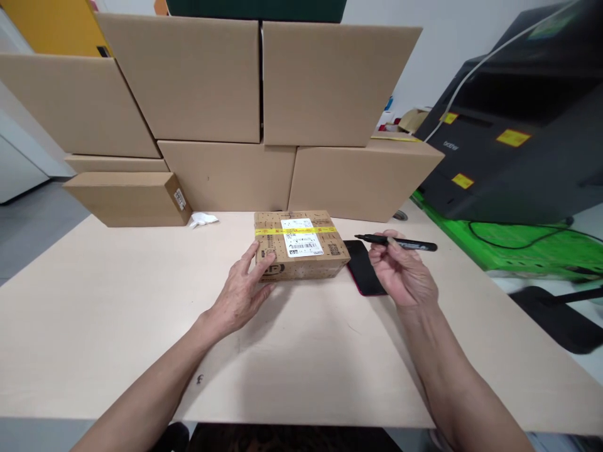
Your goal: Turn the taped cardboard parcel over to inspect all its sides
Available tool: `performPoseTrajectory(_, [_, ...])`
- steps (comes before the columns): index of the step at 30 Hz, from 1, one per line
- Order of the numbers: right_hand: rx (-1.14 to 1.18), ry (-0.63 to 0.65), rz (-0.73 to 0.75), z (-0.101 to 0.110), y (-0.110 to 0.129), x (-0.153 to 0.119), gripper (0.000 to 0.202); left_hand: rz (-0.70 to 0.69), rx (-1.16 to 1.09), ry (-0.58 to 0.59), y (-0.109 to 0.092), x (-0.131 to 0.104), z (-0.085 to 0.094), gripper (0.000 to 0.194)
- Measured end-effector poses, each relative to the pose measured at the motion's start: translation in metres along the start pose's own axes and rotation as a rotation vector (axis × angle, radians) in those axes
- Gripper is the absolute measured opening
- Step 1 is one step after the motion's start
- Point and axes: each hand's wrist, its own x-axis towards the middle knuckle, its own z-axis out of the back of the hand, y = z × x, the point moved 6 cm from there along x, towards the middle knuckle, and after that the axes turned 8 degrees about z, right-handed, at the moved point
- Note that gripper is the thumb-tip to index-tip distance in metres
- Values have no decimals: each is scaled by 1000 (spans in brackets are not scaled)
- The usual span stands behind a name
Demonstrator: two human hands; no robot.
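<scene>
A small taped cardboard box sits on the table with a white shipping label on its top. Yellow tape runs across the box and over the label. My left hand rests against the box's near left corner, fingers spread on its edge. Held in my right hand is a black marker pen, uncapped, its tip pointing left just right of the box. A dark smartphone with a red edge lies beneath, between the box and my right hand, which partly covers it.
Stacked large cardboard boxes form a wall along the table's back. At the left back are a flat brown box and a crumpled white tissue. A dark printer stands at right above a green box. A black stand base is nearby.
</scene>
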Motion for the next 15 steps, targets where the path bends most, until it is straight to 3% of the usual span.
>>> performPoseTrajectory(5, [-99, 36, -34, -26, -7, -9, 51, -15, -17, -9, 0, 1, 0, 66])
performPoseTrajectory(9, [-188, 98, 56, -42, -9, -13, 55, -12, -16, -14, 0, 2, -1, 68])
performPoseTrajectory(15, [-493, 332, 141, -67, -12, -13, 43, -23, -16, -13, -1, 2, -3, 66])
